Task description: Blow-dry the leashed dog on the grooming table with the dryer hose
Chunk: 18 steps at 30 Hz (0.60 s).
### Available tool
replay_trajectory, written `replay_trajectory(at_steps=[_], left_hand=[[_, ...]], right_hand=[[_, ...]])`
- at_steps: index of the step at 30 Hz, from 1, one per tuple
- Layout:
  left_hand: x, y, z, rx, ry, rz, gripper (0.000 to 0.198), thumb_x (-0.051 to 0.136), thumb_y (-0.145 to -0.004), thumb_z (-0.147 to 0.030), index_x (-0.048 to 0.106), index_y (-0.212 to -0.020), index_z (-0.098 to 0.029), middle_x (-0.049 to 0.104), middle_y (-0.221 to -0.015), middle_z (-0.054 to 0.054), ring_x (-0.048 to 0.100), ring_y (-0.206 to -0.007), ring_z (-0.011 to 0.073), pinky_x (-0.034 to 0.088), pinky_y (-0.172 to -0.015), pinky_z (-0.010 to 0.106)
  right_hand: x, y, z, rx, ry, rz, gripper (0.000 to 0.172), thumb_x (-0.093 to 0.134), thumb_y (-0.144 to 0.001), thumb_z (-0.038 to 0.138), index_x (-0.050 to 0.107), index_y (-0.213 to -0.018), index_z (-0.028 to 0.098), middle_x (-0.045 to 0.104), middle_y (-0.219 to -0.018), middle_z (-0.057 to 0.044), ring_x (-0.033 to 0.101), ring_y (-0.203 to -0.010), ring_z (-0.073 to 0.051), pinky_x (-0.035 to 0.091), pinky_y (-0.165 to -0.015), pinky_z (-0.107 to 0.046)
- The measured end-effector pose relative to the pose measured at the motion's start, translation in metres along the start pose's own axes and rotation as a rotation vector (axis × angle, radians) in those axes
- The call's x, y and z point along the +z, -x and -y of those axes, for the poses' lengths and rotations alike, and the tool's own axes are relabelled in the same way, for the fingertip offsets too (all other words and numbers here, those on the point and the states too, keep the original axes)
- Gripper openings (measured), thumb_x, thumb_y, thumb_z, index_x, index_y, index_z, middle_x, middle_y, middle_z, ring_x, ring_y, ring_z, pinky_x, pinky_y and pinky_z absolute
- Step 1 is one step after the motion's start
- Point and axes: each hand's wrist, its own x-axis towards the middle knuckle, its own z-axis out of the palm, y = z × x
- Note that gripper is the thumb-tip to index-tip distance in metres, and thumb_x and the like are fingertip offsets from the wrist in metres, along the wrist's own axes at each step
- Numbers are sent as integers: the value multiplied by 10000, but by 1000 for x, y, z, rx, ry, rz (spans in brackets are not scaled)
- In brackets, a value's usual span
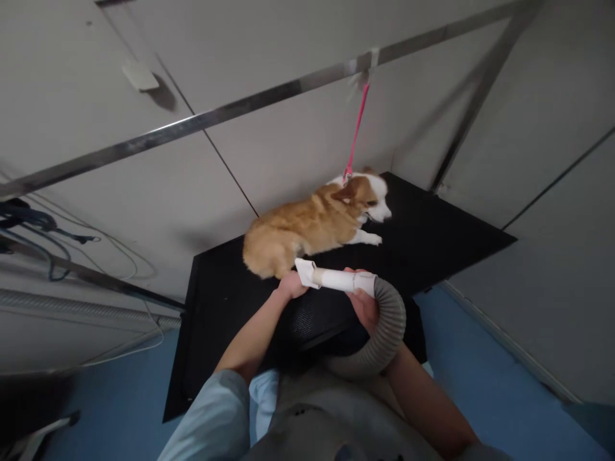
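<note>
Two hands work over a small tan-and-white dog point(314, 224) lying on a black tabletop point(432, 237), its head toward the right and a pink leash point(356, 131) running from its collar up to a metal bar point(240, 110) overhead. The right hand point(364, 306) is closed around a white nozzle point(336, 278) fitted to a grey ribbed hose point(384, 333), which loops down toward the person's lap. The nozzle's flat mouth points at the dog's rump, close to the fur but not clearly touching it. The left hand point(291, 285) rests at the dog's hindquarters, just beside the nozzle tip; whether its fingers are spread or curled into the coat cannot be told from this angle. Doing this step well looks to call for keeping the nozzle angled along the lie of the coat, the left hand parting and steadying the fur just ahead of the airflow, and the hose slack enough not to drag the nozzle off line. The leash hangs nearly taut, so gentle pressure seems wise.
</note>
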Motion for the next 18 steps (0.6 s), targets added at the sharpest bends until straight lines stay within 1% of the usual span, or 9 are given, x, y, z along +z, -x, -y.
replay_trajectory(at_steps=[3, 5, 8, 10, 12, 16, 18], left_hand=[[3, 7, 11, -26, -20, 10, 289, 602, -943, -346, 758, -1131, -191, 789, -1082, 142, 744, -1048, 300, 556, -889, 353], [5, 12, 18, -38, -42, 9, 292, 588, -947, -342, 757, -1125, -183, 787, -1046, 150, 748, -1015, 299, 557, -868, 355], [8, 20, 22, -18, -54, 15, 275, 600, -940, -341, 753, -1119, -200, 784, -1037, 129, 742, -1020, 278, 550, -859, 333], [11, 25, 21, -11, -64, 18, 254, 606, -937, -346, 757, -1088, -209, 781, -1027, 119, 733, -1040, 272, 545, -859, 326], [12, 30, 20, -14, -70, 13, 250, 601, -940, -354, 760, -1069, -210, 775, -1027, 119, 728, -1045, 271, 543, -858, 328], [10, 37, 19, -33, -75, 15, 260, 602, -948, -373, 764, -1080, -219, 766, -1049, 119, 719, -1061, 269, 538, -868, 331], [7, 40, 19, -43, -65, 8, 257, 611, -950, -388, 764, -1079, -228, 765, -1047, 111, 715, -1068, 264, 535, -875, 328]], right_hand=[[6, 2, 0, 35, -71, -62, 462, 788, -680, 325, 625, -1113, 344, 734, -1264, 0, 664, -1270, -251, 438, -1216, -562], [11, 3, 1, 72, -145, -89, 472, 826, -637, 310, 649, -1073, 339, 736, -1233, 10, 658, -1271, -253, 427, -1218, -569], [19, 4, 2, 124, -273, -166, 438, 848, -637, 273, 663, -1030, 323, 734, -1197, 26, 652, -1276, -238, 431, -1211, -572], [22, 2, 0, 127, -333, -229, 437, 853, -634, 249, 653, -1016, 319, 725, -1170, 53, 651, -1275, -216, 430, -1220, -556], [23, -1, -4, 144, -382, -265, 433, 841, -642, 256, 636, -1018, 320, 721, -1124, 71, 673, -1234, -202, 473, -1191, -550], [18, -8, -14, 284, -450, -347, 358, 776, -701, 252, 605, -1010, 311, 741, -1038, 70, 731, -1076, -161, 602, -1050, -463], [15, -10, -17, 328, -461, -369, 334, 756, -721, 255, 599, -1011, 308, 749, -1021, 67, 741, -1040, -149, 633, -990, -419]])
